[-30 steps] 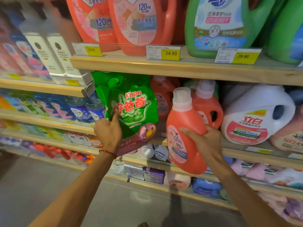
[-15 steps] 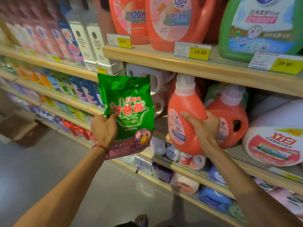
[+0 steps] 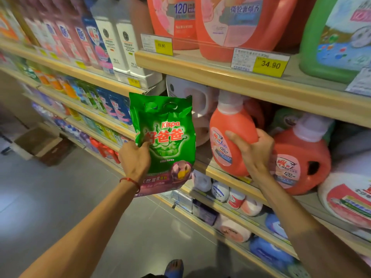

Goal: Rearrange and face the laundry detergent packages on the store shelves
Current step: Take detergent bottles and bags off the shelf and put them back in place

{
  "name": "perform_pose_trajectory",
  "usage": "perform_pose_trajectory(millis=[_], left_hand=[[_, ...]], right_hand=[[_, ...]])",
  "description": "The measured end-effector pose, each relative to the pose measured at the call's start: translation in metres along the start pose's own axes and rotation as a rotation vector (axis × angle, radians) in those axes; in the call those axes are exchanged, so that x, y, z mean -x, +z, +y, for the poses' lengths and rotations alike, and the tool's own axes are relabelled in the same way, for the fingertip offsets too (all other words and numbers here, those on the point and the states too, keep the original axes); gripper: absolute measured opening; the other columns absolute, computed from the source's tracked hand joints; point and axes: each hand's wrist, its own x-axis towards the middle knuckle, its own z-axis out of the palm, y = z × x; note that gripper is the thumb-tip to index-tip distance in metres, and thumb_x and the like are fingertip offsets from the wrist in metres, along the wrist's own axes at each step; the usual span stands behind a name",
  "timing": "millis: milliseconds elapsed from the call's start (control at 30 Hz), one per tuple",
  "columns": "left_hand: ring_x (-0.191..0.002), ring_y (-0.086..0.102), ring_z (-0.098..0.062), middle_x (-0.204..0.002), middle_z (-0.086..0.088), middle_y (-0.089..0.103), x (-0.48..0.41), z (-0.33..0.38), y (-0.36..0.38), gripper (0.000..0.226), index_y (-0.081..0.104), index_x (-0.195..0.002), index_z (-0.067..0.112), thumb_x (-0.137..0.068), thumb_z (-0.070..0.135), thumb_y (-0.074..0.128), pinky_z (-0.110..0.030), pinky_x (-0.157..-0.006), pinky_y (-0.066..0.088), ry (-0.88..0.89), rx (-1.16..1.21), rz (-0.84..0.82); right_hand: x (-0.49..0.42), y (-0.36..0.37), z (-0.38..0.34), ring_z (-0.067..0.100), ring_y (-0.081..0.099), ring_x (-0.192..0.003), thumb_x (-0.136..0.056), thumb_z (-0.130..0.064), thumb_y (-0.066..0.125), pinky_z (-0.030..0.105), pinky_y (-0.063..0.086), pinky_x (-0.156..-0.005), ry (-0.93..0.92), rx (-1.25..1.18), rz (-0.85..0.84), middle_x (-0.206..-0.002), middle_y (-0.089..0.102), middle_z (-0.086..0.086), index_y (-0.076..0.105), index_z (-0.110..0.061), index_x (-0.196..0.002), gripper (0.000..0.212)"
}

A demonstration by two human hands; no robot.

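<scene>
Wooden-edged shelves (image 3: 241, 81) run along a grey tiled floor (image 3: 60, 197), with an open cardboard box (image 3: 38, 143) on the floor at the far left. The shelves are packed with detergent bottles and pouches.

On the top shelf, a yellow price tag (image 3: 270, 64) reads "34.90". A second tag (image 3: 163, 45) is blurred, perhaps "39.90". A big orange jug (image 3: 180, 11) above it shows "120". The green bag (image 3: 166, 141) reads "Kispa" in red over large Chinese characters, with a purple band at its foot.

The left hand (image 3: 136, 159), a red cord (image 3: 131, 181) at its wrist, grips the bag by its lower left side with the thumb on the front. It holds the bag upright in the air before the shelves, label facing the person. The right hand (image 3: 255, 149) is curled over the shoulder of an orange bottle (image 3: 228, 137), whose base is at the front edge of the middle shelf. The bottle stands between a white jug (image 3: 188, 101) and another orange bottle (image 3: 301, 157). Bag and gripped bottle are near but apart.
</scene>
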Motion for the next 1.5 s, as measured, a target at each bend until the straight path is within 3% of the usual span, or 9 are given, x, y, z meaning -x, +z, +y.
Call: perform_pose_trajectory(millis=[300, 433, 533, 667, 767, 867, 967, 1333, 1500], left_hand=[[-0.062, 0.057, -0.027, -0.062, -0.008, 0.058, 0.004, -0.005, 0.018, 0.037, 0.066, -0.07, -0.002, -0.097, 0.024, 0.066, -0.028, -0.052, 0.045, -0.026, 0.008, -0.044], [-0.064, 0.06, -0.031, -0.065, -0.015, 0.063, 0.004, -0.007, 0.025, 0.042, 0.067, -0.07, -0.005, -0.095, 0.029, 0.067, -0.046, -0.063, 0.055, -0.024, -0.017, -0.067], [-0.069, 0.068, -0.038, -0.067, -0.015, 0.068, 0.006, -0.007, 0.028, 0.042, 0.067, -0.068, 0.0, -0.094, 0.034, 0.066, -0.052, -0.067, 0.06, -0.033, -0.018, -0.074], [-0.061, 0.059, -0.029, -0.062, -0.011, 0.061, 0.008, -0.004, 0.033, 0.043, 0.063, -0.063, 0.003, -0.097, 0.028, 0.066, -0.038, -0.058, 0.05, -0.036, -0.001, -0.104], [-0.063, 0.059, -0.03, -0.061, -0.01, 0.059, 0.008, -0.006, 0.04, 0.044, 0.059, -0.059, 0.007, -0.097, 0.029, 0.066, -0.042, -0.061, 0.053, -0.027, -0.004, -0.121], [-0.065, 0.059, -0.031, -0.064, -0.009, 0.059, 0.01, -0.006, 0.043, 0.041, 0.06, -0.063, 0.007, -0.096, 0.031, 0.067, -0.043, -0.065, 0.055, -0.042, -0.001, -0.142], [-0.061, 0.055, -0.028, -0.061, -0.009, 0.057, 0.009, -0.006, 0.048, 0.043, 0.061, -0.063, 0.004, -0.096, 0.03, 0.067, -0.04, -0.06, 0.05, -0.008, -0.011, -0.177], [-0.056, 0.05, -0.019, -0.06, -0.006, 0.055, 0.012, 0.005, 0.055, 0.045, 0.056, -0.059, 0.01, -0.096, 0.032, 0.068, -0.029, -0.053, 0.037, -0.051, 0.065, -0.274], [-0.056, 0.047, -0.02, -0.06, -0.006, 0.053, 0.009, 0.002, 0.052, 0.046, 0.057, -0.061, 0.008, -0.096, 0.035, 0.068, -0.028, -0.049, 0.03, -0.068, 0.079, -0.286]], right_hand=[[-0.018, 0.003, 0.02, 0.014, 0.073, -0.068, -0.056, -0.061, 0.09, 0.028, 0.058, -0.061, 0.014, 0.078, -0.001, -0.077, 0.076, 0.0, 0.073, -0.016, -0.077, 0.053], [-0.019, 0.004, 0.028, 0.012, 0.071, -0.065, -0.057, -0.062, 0.088, 0.032, 0.06, -0.06, -0.01, 0.132, -0.058, -0.073, 0.074, -0.004, 0.071, -0.018, -0.074, 0.049], [-0.019, 0.004, 0.035, 0.014, 0.073, -0.069, -0.059, -0.062, 0.087, 0.038, 0.062, -0.063, -0.008, 0.148, -0.085, -0.076, 0.075, -0.002, 0.073, -0.017, -0.078, 0.051], [-0.023, 0.0, 0.04, 0.015, 0.074, -0.072, -0.063, -0.065, 0.083, 0.041, 0.063, -0.067, 0.014, 0.187, -0.098, -0.08, 0.076, -0.001, 0.075, -0.015, -0.084, 0.055], [-0.02, 0.003, 0.039, 0.027, 0.072, -0.089, -0.07, -0.071, 0.074, 0.039, 0.059, -0.078, -0.001, 0.295, -0.084, -0.096, 0.075, 0.009, 0.068, -0.009, -0.106, 0.073], [-0.016, 0.006, 0.045, 0.04, 0.055, -0.123, -0.092, -0.047, 0.07, 0.039, 0.042, -0.1, 0.078, 0.386, -0.134, -0.131, 0.058, 0.026, 0.045, -0.001, -0.137, 0.069], [-0.018, 0.004, 0.052, 0.04, 0.046, -0.132, -0.099, -0.036, 0.062, 0.037, 0.034, -0.105, 0.072, 0.459, -0.188, -0.141, 0.047, 0.027, 0.038, 0.003, -0.139, 0.061], [-0.033, -0.002, 0.052, 0.033, 0.065, -0.115, -0.083, -0.051, 0.067, 0.044, 0.052, -0.099, 0.152, 0.41, -0.12, -0.125, 0.069, 0.014, 0.057, -0.013, -0.139, 0.068], [-0.05, 0.001, 0.05, 0.033, 0.065, -0.116, -0.091, -0.017, 0.068, 0.043, 0.054, -0.099, 0.256, 0.389, -0.112, -0.13, 0.067, 0.016, 0.057, -0.014, -0.14, 0.05]])
